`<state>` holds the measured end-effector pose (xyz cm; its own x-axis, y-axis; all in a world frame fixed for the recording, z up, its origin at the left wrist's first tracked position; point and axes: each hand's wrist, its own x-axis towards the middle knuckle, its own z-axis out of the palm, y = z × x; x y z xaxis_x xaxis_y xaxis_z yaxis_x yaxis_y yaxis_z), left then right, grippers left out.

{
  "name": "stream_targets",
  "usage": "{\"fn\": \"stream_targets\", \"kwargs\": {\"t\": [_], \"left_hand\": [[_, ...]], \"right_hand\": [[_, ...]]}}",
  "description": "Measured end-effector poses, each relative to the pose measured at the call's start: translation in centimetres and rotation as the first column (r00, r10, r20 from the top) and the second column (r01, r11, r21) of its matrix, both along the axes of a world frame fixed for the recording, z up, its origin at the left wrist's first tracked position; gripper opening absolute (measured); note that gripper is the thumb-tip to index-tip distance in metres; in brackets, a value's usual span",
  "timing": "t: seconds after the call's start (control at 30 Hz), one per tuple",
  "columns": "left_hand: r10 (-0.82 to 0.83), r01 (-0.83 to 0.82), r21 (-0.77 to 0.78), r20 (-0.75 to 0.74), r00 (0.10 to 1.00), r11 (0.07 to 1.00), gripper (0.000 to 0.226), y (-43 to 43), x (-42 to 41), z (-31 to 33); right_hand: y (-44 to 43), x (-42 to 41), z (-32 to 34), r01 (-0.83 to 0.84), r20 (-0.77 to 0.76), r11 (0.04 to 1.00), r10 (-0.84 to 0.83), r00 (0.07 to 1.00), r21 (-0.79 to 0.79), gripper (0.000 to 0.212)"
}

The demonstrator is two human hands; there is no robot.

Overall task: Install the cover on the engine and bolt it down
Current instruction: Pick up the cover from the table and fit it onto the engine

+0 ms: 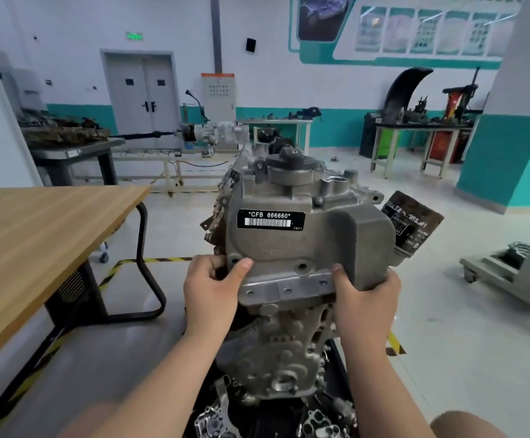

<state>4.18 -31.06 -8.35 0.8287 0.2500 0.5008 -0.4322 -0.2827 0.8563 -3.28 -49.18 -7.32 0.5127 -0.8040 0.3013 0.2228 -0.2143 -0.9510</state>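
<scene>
I have a single view, worn on the head. It stands over the engine (276, 352) and faces forward and down across the workshop. It sits close in: the cover (289, 241) fills the middle of the frame, with the left hand (210, 295) and right hand (365, 305) reaching in from the bottom edge. The wide lens also takes in the wooden table (36, 235) at left and the double door (142, 90) on the far wall.

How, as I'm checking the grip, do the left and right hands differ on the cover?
The left hand grips the cover at its flat lower left corner; the right hand cups its boxy lower right bulge. The left hand's thumb slants across the face, while the right hand's thumb points up. Both hold the cover over the engine.
</scene>
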Motion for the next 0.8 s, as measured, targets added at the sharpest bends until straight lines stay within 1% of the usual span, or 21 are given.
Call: {"fn": "stream_targets", "kwargs": {"t": [0.07, 0.17, 0.2, 0.27, 0.37, 0.43, 0.5, 0.57, 0.6, 0.67, 0.73, 0.8], "left_hand": [[-0.028, 0.03, 0.063, -0.038, 0.999, 0.998, 0.029, 0.4, 0.4, 0.2], [-0.011, 0.021, 0.226, -0.049, 0.999, 0.974, 0.041, 0.5, 1.6, 1.2], [-0.002, 0.01, 0.276, -0.03, 1.0, 0.961, 0.043, 0.6, 2.1, 1.6], [-0.036, 0.038, 0.373, -0.013, 0.999, 0.927, 0.046, 1.0, 2.9, 2.2], [-0.093, 0.115, 0.517, -0.07, 0.993, 0.848, 0.053, 1.6, 3.4, 2.2], [-0.09, 0.127, 0.594, -0.092, 0.992, 0.794, 0.057, 1.7, 3.2, 2.5], [-0.081, 0.144, 0.65, -0.126, 0.989, 0.746, 0.059, 1.6, 2.8, 2.9], [-0.062, 0.153, 0.672, -0.158, 0.986, 0.725, 0.058, 1.4, 2.6, 2.9], [-0.044, 0.142, 0.689, -0.158, 0.986, 0.711, 0.058, 1.3, 2.4, 2.8], [-0.024, 0.117, 0.715, -0.139, 0.99, 0.689, 0.06, 1.1, 2.1, 2.4], [-0.041, 0.128, 0.688, -0.141, 0.989, 0.714, 0.058, 0.9, 2.2, 2.3], [-0.093, 0.19, 0.625, -0.185, 0.978, 0.757, 0.053, 0.9, 2.3, 2.1]], "right_hand": [[-0.3, -0.2, -0.2, -0.034, -0.085, 0.999, 0.034, 0.996, 0.009, 0.038], [-1.4, 0.0, 0.4, -0.108, -0.256, 0.99, 0.082, 0.963, -0.092, 0.046], [-1.6, 0.1, 0.7, -0.117, -0.31, 0.983, 0.069, 0.948, -0.14, 0.048], [-2.0, 0.4, 1.1, -0.133, -0.393, 0.968, 0.039, 0.919, -0.215, 0.052], [-2.5, 0.6, 1.5, -0.12, -0.482, 0.944, -0.045, 0.875, -0.307, 0.057], [-3.1, 0.5, 2.0, -0.127, -0.53, 0.901, -0.126, 0.839, -0.415, 0.058], [-3.6, 0.4, 2.5, -0.174, -0.562, 0.855, -0.156, 0.812, -0.488, 0.06], [-3.8, 0.6, 2.7, -0.189, -0.522, 0.884, -0.072, 0.85, -0.428, 0.06], [-3.7, 0.6, 2.6, -0.178, -0.48, 0.91, -0.025, 0.877, -0.373, 0.059], [-3.2, 0.9, 2.3, -0.135, -0.384, 0.948, 0.014, 0.923, -0.288, 0.057], [-2.6, 1.3, 1.6, -0.102, -0.29, 0.97, 0.035, 0.956, -0.22, 0.056], [-2.3, 1.5, 0.9, -0.099, -0.198, 0.977, 0.061, 0.978, -0.19, 0.057]]}}
